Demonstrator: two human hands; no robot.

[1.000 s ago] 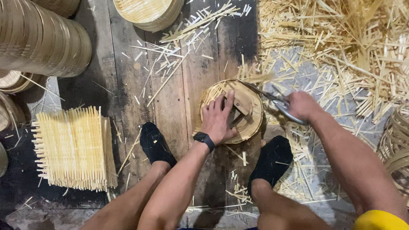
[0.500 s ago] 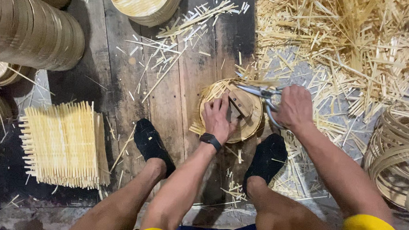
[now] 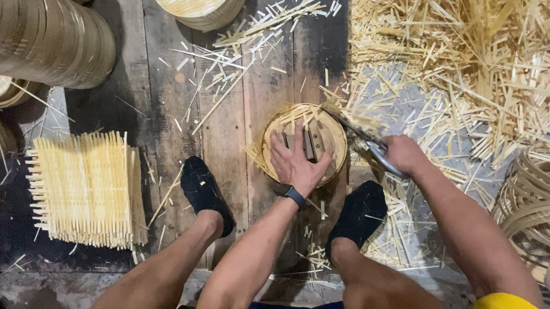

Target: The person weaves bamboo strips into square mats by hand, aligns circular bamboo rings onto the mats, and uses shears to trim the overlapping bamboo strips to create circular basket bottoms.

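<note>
The left hand [image 3: 297,162] lies flat, fingers spread, on a round bamboo tray [image 3: 305,142] that sits on the wooden floor [image 3: 138,101] between the two black-socked feet. The right hand [image 3: 404,154] is closed around the handles of metal shears [image 3: 368,144], whose blades reach the right rim of the tray, among the strips sticking out there. A mat of bamboo strips [image 3: 85,187] lies to the left, well apart. Loose offcuts [image 3: 459,51] cover the floor on the right.
</note>
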